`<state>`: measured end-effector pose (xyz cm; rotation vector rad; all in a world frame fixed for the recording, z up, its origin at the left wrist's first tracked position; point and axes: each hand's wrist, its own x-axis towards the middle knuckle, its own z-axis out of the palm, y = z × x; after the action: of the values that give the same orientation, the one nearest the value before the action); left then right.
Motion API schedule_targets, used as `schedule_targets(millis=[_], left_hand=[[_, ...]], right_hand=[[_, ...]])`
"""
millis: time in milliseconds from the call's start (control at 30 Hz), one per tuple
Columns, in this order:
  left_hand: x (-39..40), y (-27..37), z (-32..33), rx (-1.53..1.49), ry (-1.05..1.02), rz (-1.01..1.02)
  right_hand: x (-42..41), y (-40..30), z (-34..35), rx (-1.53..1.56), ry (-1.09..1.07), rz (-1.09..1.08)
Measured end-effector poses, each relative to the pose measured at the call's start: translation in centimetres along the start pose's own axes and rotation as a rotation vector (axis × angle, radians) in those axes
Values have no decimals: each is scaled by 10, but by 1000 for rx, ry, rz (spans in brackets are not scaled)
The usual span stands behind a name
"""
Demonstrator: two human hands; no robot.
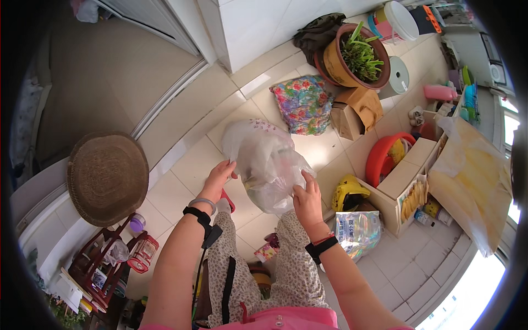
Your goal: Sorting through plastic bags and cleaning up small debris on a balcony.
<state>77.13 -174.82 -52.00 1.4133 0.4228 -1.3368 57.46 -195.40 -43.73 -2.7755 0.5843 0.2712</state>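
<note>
Between my hands, just beyond my knees, is a bulging translucent white plastic bag. Pinkish print marks its far end, and whatever fills it shows only dimly. My left hand pinches the bag's left edge between thumb and fingers. On the opposite side, my right hand grips the crumpled plastic with bent fingers. A floral cloth bundle lies on the tiled floor beyond the bag. The bag hides the floor under it, so I cannot tell whether it rests there.
At left stands a round woven tray near a dark red rack. A potted plant and an open cardboard box are beyond. To the right are a red basin, a yellow plastic bag and a shiny silvery bag.
</note>
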Motion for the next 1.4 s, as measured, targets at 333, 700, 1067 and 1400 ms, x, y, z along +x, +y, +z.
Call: schedule_targets(millis=[333, 700, 1067, 1400], left_hand=[[9, -20, 15, 99, 7, -18], [-3, -13, 31, -223, 26, -94], [20, -32, 2, -343, 106, 4], [24, -23, -5, -185, 59, -114]], right_hand=[[68, -37, 52, 416, -221, 100], [48, -19, 105, 212, -358, -422], [81, -30, 142, 240, -441, -674], [78, -19, 145, 412, -210, 79]])
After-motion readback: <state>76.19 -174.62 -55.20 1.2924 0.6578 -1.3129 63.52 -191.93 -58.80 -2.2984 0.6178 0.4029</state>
